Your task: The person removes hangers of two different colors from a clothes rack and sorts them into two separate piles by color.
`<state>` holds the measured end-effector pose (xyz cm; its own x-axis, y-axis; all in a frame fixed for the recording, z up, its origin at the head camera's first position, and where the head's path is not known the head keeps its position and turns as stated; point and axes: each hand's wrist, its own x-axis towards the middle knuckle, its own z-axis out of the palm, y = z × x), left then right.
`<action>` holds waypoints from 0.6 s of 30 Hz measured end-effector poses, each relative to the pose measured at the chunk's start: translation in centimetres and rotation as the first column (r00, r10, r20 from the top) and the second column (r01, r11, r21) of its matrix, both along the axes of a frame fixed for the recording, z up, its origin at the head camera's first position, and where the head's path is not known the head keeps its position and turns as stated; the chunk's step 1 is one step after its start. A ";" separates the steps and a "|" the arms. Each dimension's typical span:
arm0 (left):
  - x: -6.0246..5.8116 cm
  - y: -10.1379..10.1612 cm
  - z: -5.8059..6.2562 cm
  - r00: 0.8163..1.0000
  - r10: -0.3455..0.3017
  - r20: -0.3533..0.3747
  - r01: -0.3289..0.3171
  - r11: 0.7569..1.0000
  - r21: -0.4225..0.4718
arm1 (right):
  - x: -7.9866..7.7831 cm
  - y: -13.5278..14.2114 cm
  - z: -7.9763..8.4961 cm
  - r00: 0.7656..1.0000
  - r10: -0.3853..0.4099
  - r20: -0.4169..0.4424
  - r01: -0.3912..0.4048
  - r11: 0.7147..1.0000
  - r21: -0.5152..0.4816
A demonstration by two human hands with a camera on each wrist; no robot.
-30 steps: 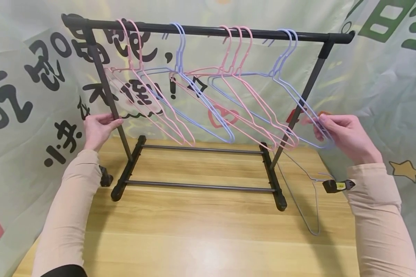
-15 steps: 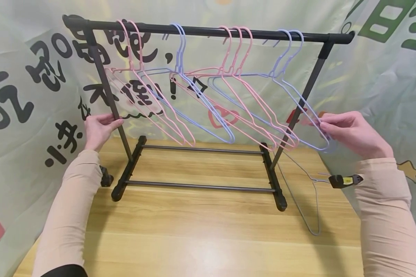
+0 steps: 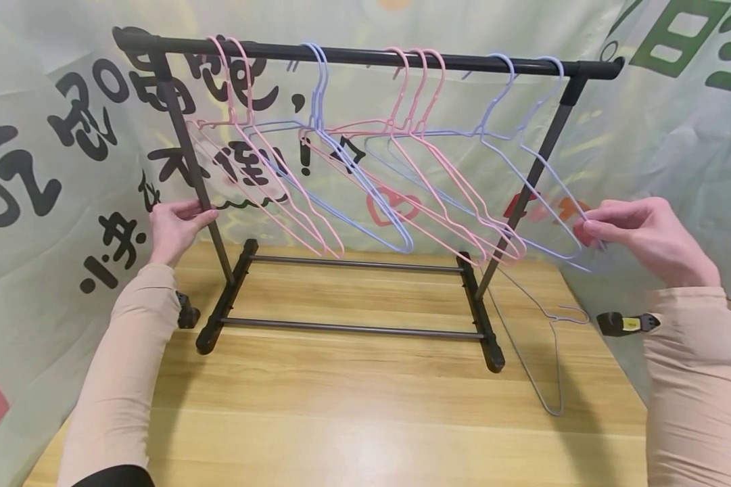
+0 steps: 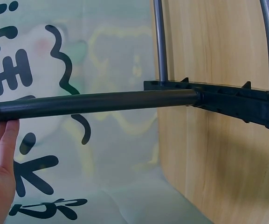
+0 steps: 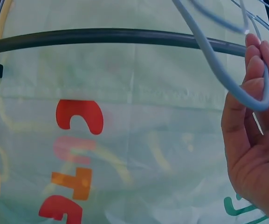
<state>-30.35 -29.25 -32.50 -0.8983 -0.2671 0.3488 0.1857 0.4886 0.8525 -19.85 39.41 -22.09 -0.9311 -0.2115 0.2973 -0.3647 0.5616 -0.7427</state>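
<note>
A black garment rack (image 3: pixel 365 55) stands on the wooden table. My left hand (image 3: pixel 176 230) holds its left upright post (image 3: pixel 185 145), thumb on one side and fingers on the other, as the left wrist view also shows. At the far right of the rail hangs a blue clothes hanger (image 3: pixel 556 179), its hook near the corner joint. My right hand (image 3: pixel 651 237) pinches the outer end of this hanger; in the right wrist view its blue bend (image 5: pixel 253 103) lies between thumb and fingers. A second blue hanger (image 3: pixel 511 159) hangs just left of it.
Several pink hangers (image 3: pixel 422 128) and a pair of blue hangers (image 3: pixel 318 115) hang along the rail. A grey-looking hanger (image 3: pixel 556 358) lies on the table (image 3: pixel 316 412) beyond the rack's right foot (image 3: pixel 489 345). Printed cloth (image 3: pixel 657 149) surrounds the table behind and at the sides.
My right hand has moved right with the end of the outermost blue hanger; its hook has slid along the rail, apart from the neighbouring blue hanger. My left hand stays on the post.
</note>
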 end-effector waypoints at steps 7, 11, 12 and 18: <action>0.0 0.1 0.0 1.000 0.000 -0.012 0.000 1.000 -0.006 | 0.7 0.5 -0.9 0.996 -0.085 0.006 0.086 0.996 -0.032; 0.0 0.1 0.0 1.000 -0.001 -0.013 0.001 1.000 -0.007 | 0.9 0.4 -1.6 0.999 -0.047 -0.003 0.045 0.983 -0.179; 0.0 0.1 0.0 1.000 -0.001 -0.013 0.001 1.000 -0.007 | 1.0 0.3 -1.8 0.999 -0.034 -0.008 0.031 0.975 -0.221; -0.1 0.1 -0.1 1.000 0.002 -0.016 -0.002 1.000 -0.002 | 1.1 -0.7 -2.8 0.999 0.016 -0.033 -0.028 0.914 -0.404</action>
